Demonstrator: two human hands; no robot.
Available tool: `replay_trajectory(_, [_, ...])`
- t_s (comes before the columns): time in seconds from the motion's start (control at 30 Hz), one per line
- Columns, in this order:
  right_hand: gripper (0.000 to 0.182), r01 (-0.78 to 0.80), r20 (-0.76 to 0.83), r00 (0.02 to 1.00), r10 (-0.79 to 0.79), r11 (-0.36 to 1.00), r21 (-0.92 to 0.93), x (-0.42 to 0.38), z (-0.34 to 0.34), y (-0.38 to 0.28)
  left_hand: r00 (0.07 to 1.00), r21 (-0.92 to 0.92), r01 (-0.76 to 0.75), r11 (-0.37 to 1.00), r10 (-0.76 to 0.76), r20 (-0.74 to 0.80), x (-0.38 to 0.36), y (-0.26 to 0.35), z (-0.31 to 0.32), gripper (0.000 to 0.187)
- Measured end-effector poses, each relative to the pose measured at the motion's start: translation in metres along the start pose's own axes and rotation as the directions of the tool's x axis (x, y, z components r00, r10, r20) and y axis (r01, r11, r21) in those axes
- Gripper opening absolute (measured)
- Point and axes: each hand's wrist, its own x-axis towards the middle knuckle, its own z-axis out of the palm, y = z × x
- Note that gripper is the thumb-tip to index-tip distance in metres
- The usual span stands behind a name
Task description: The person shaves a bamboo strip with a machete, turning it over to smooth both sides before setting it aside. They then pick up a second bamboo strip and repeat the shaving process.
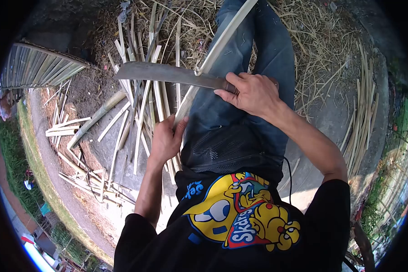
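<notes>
My right hand (255,93) is closed round the handle of a machete (167,74), whose broad dark blade points to the left. Under the blade runs a long pale bamboo strip (222,41), slanting from my left hand up across my leg to the top edge. The blade crosses the strip, and a small curl of shaving shows at its upper edge there. My left hand (166,138) grips the strip's lower end between thumb and fingers. Both hands are above my lap, over dark jeans (267,45).
Several split bamboo strips (143,109) lie in a loose pile at left, beside a bamboo pole (97,118). More strips (361,113) are stacked at right. Thin shavings (317,41) cover the ground ahead. A slatted bamboo panel (38,65) stands at the far left.
</notes>
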Motion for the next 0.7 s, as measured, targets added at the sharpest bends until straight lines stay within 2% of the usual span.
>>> replay_trajectory(0.03, [0.049,-0.022,0.049,0.999,0.021,0.999,0.023,-0.002,0.000,-0.015,1.000,-0.010,0.018,1.000,-0.018,-0.020,-0.002,0.012,-0.001,0.047])
replay_trajectory(0.1, [0.049,0.093,0.089,0.992,-0.092,0.996,-0.008,-0.004,-0.007,-0.033,0.999,-0.017,0.047,0.999,-0.047,-0.024,-0.014,0.014,-0.003,0.048])
replay_trajectory(0.17, [0.051,0.059,-0.062,0.996,-0.066,0.992,-0.109,0.014,-0.011,0.005,0.998,-0.039,0.070,0.997,-0.070,-0.002,-0.022,0.003,-0.009,0.048])
replay_trajectory(0.2, [0.052,-0.029,-0.014,1.000,0.027,0.989,-0.143,0.019,-0.020,0.015,0.998,-0.075,0.061,0.995,-0.062,-0.005,-0.022,0.017,-0.016,0.049])
replay_trajectory(0.23, [0.052,-0.011,0.019,1.000,0.015,0.985,-0.172,0.020,-0.018,0.021,0.997,-0.079,0.074,0.994,-0.075,-0.011,-0.021,0.015,-0.014,0.049])
replay_trajectory(0.3, [0.051,0.001,0.021,1.000,0.003,0.987,-0.159,0.023,-0.014,0.020,0.999,0.025,0.037,0.999,-0.037,0.001,-0.011,0.011,-0.010,0.049])
replay_trajectory(0.43, [0.050,-0.114,0.037,0.993,0.116,0.992,-0.046,0.016,-0.015,0.001,0.992,-0.023,0.121,0.992,-0.121,-0.020,-0.018,0.019,-0.006,0.048])
replay_trajectory(0.53, [0.052,0.101,-0.025,0.994,-0.106,0.980,-0.169,0.024,-0.026,0.026,0.994,-0.060,0.110,0.992,-0.109,0.019,-0.023,0.026,-0.011,0.049])
replay_trajectory(0.57, [0.053,0.133,-0.016,0.990,-0.138,0.972,-0.194,0.024,-0.028,0.036,0.993,-0.063,0.117,0.991,-0.116,0.020,-0.024,0.025,-0.013,0.049])
replay_trajectory(0.63, [0.052,0.067,-0.015,0.997,-0.071,0.983,-0.171,0.021,-0.029,0.031,0.992,0.011,0.112,0.994,-0.112,0.063,-0.018,0.024,-0.017,0.049])
replay_trajectory(0.7, [0.053,-0.095,0.070,0.993,0.097,0.995,-0.035,0.016,-0.024,0.018,0.992,-0.002,0.113,0.994,-0.113,0.056,-0.013,0.024,-0.012,0.049])
